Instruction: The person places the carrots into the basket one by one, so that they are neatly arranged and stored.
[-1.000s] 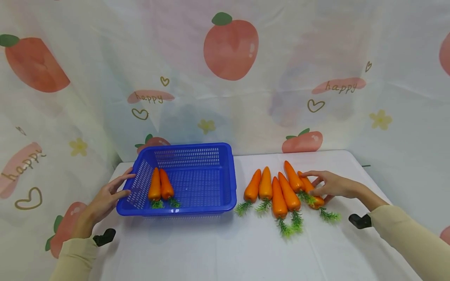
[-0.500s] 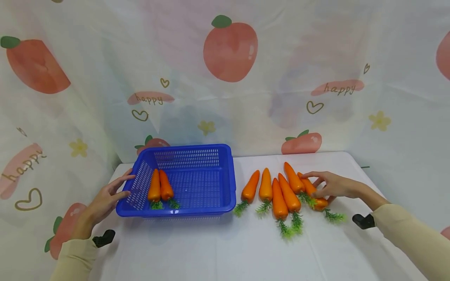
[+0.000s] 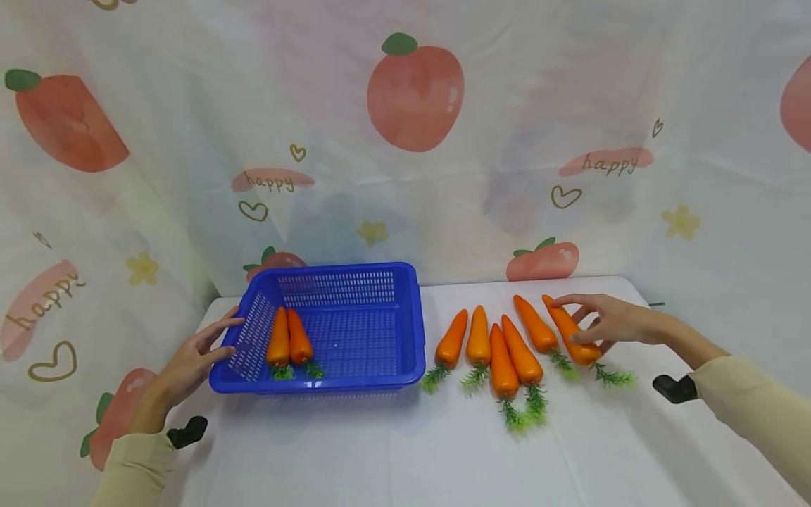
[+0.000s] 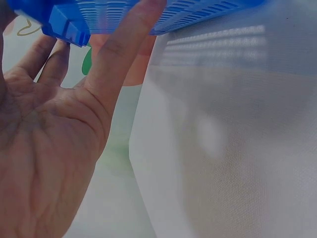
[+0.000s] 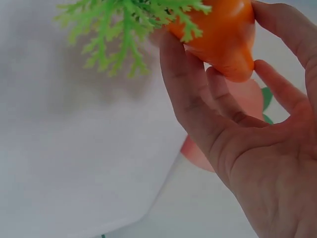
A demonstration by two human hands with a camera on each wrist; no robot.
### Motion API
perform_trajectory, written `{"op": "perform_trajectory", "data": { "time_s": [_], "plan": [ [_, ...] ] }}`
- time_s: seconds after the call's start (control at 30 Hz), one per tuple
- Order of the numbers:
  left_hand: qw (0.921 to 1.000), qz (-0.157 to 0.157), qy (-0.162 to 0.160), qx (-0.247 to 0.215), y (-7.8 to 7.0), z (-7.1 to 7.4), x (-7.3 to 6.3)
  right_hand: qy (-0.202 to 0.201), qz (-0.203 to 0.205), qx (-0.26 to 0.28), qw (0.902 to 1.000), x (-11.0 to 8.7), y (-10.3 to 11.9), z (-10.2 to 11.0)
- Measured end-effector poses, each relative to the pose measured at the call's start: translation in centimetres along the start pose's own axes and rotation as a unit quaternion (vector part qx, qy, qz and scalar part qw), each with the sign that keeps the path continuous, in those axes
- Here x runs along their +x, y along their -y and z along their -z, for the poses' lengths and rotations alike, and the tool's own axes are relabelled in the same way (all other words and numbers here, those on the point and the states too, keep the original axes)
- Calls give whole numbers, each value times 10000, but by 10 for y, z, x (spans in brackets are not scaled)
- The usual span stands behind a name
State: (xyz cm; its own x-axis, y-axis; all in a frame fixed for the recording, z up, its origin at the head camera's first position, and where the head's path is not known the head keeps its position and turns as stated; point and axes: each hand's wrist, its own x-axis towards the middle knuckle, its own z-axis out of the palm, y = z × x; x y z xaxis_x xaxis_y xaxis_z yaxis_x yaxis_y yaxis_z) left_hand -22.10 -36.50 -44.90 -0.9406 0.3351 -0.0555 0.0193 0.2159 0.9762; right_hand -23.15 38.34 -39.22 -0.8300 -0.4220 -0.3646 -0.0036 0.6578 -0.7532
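Note:
My right hand (image 3: 613, 320) pinches the rightmost orange toy carrot (image 3: 565, 324) between thumb and fingers. In the right wrist view, the fingertips meet its glossy orange body (image 5: 223, 37), and its green leafy top (image 5: 126, 29) hangs free. Just left of it lies another toy carrot (image 3: 535, 325), now apart from it. Over at the left, my left hand (image 3: 190, 362) touches the left rim of a blue plastic basket (image 3: 317, 386), its fingers extended. From the left wrist, the thumb (image 4: 116, 54) lies against the basket's outer wall. Two toy carrots (image 3: 279, 339) lie inside the basket's left part.
Several more toy carrots (image 3: 503, 362) lie side by side between the basket and my right hand, tips pointing away. A white cloth (image 3: 393, 451) covers the table. Behind it hangs a patterned fabric backdrop (image 3: 443, 211), close to the basket's far side.
My right hand has shifted right and slightly away, and the carrot in it has come clear of its neighbour. That neighbouring carrot has swung slightly rightward at its leafy end. My left hand stays put.

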Motion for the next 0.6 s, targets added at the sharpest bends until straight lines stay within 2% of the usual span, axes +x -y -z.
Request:
{"op": "perform_trajectory", "data": {
  "time_s": [0.17, 0.33, 0.6],
  "plan": [
    [10000, -14, -7, -4, 0, 0, 0, -171, 67, -78, 9998, -9, 17, 11],
    [10000, -12, 5, -54, 1, 0, 0, -451, 316, -226, 9982, -17, 31, 26],
    [10000, -5, 16, -78, 1, 0, 0, -1083, 773, -575, 9894, -32, 57, 51]
  ]
}}
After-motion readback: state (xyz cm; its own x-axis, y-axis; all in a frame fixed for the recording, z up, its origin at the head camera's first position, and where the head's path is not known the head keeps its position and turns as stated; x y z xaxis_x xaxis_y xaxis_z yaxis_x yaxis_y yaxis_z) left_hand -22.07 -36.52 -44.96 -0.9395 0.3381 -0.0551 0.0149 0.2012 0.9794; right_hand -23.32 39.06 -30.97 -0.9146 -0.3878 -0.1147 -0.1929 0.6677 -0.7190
